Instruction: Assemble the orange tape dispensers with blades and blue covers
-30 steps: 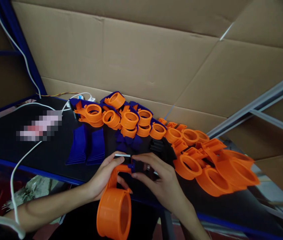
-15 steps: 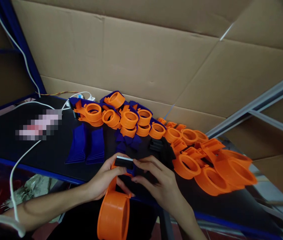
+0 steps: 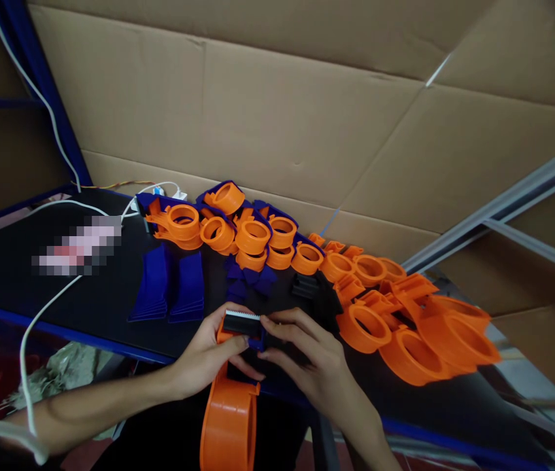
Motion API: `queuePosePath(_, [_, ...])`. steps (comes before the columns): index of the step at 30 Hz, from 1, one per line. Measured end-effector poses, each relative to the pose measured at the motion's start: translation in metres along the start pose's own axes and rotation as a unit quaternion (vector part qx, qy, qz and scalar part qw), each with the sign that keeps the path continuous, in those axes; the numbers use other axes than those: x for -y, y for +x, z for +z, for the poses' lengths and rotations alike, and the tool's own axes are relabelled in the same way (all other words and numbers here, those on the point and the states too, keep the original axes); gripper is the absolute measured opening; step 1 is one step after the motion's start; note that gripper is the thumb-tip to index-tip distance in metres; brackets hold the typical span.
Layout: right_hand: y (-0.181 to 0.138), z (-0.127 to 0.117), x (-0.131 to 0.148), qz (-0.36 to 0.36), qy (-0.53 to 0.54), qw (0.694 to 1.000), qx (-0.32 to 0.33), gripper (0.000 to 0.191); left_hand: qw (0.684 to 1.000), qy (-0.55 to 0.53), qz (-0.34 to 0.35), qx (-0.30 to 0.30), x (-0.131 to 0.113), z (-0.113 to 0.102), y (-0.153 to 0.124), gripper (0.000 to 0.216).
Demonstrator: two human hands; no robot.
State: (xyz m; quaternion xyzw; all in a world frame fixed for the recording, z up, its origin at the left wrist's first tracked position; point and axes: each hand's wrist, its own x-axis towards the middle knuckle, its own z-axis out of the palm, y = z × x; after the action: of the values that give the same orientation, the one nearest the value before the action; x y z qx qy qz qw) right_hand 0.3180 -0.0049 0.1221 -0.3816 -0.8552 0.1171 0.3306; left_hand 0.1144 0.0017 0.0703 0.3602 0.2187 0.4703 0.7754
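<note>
My left hand (image 3: 208, 356) grips the neck of an orange tape dispenser (image 3: 228, 418), whose round drum hangs below the table edge. A black toothed cutter piece (image 3: 241, 322) sits on the dispenser's top end, with a small blue part beside it. My right hand (image 3: 306, 360) pinches that cutter end from the right, fingers closed on it. Both hands meet at the front edge of the black table (image 3: 105, 301).
A heap of orange dispenser bodies (image 3: 404, 327) lies to the right and along the back (image 3: 238, 229). Two stacks of blue flat parts (image 3: 172, 288) and loose black pieces (image 3: 314, 288) lie behind my hands. A white cable (image 3: 46, 307) crosses the left side. Cardboard lines the wall.
The dispenser has turned in my hands, so its drum now shows edge-on and hangs lower. My hands have stayed at the cutter end, fingers shifting slightly.
</note>
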Motion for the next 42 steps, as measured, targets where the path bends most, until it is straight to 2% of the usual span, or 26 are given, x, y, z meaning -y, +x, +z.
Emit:
queuePosePath(10, [-0.003, -0.010, 0.014, -0.018, -0.066, 0.997, 0.029, 0.031, 0.999, 0.010, 0.037, 0.036, 0.000, 0.003, -0.007, 0.028])
queuePosePath(16, [-0.002, -0.015, 0.021, -0.026, -0.081, 0.995, 0.047, 0.027, 0.998, 0.030, 0.055, 0.030, 0.003, 0.003, -0.007, 0.025])
queuePosePath(24, [-0.002, -0.017, 0.023, -0.024, -0.088, 0.995, 0.039, 0.026, 0.997, 0.045, 0.056, 0.027, 0.006, 0.003, -0.010, 0.027])
queuePosePath(33, [-0.003, -0.017, 0.020, -0.027, -0.058, 0.998, 0.023, 0.024, 0.995, 0.079, 0.057, 0.018, -0.002, 0.008, -0.010, 0.029])
queuePosePath(38, [-0.009, -0.019, 0.025, -0.028, -0.092, 0.995, 0.027, 0.029, 0.991, 0.104, 0.073, 0.036, -0.002, 0.007, -0.012, 0.028])
queuePosePath(42, [-0.011, -0.017, 0.027, -0.034, -0.111, 0.993, 0.021, 0.025, 0.986, 0.142, 0.085, 0.030, 0.001, 0.003, -0.014, 0.029])
